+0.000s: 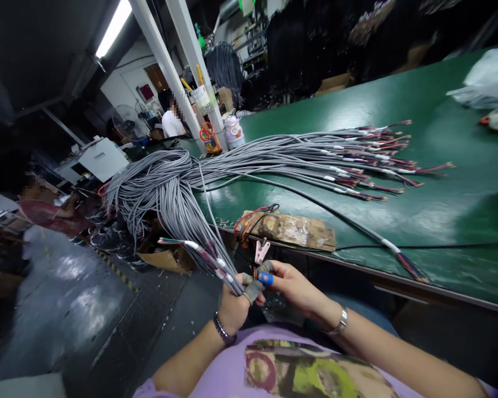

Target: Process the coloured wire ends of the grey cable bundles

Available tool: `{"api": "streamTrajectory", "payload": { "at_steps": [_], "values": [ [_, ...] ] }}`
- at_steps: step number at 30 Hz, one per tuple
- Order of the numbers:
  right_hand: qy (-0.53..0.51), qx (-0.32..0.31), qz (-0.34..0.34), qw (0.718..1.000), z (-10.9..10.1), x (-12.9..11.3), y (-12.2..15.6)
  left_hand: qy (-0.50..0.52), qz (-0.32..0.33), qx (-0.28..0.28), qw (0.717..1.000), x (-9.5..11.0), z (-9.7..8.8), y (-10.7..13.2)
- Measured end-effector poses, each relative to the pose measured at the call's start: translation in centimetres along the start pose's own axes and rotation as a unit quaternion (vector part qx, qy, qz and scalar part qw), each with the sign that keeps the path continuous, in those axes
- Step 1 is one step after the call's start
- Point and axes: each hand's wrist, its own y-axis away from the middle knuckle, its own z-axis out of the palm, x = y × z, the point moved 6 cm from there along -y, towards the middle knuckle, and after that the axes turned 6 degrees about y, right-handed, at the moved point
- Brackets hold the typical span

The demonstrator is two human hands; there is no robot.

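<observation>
A sheaf of grey cables hangs over the table's edge, and my left hand is closed around its lower ends, with tape on the fingers. Stripped coloured wires stick out to the left above that hand. My right hand, a blue wrap on one finger, pinches close to the left one; copper-coloured wire tips show between the fingers. Just above my fingers is a pale pink clip. It sits by a wooden block with red and black leads, strapped at the table's edge.
On the green table lies a long spread of grey cables with stripped ends. One cable lies apart. A purple-white bottle stands by metal posts. Plastic bags lie far right. Two other people are at left and back.
</observation>
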Motion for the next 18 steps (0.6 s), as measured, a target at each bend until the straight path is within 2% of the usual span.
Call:
{"api": "streamTrajectory", "payload": {
  "at_steps": [3,5,12,18],
  "values": [
    [0.021,-0.06,-0.008,0.998,0.8,-0.8,0.1,-0.015,-0.055,-0.085,0.995,0.3,0.7,-0.3],
    [0.038,-0.072,-0.009,0.997,0.8,-1.2,0.1,-0.012,-0.071,-0.105,0.992,0.4,0.8,-0.3],
    [0.076,0.041,-0.005,0.996,-0.7,-1.2,-0.3,0.028,0.001,-0.029,0.999,0.9,0.6,-0.3],
    [0.045,0.066,0.002,0.997,-1.1,-0.5,-0.2,0.036,0.031,-0.003,0.999,0.7,0.5,-0.5]
  ]
}}
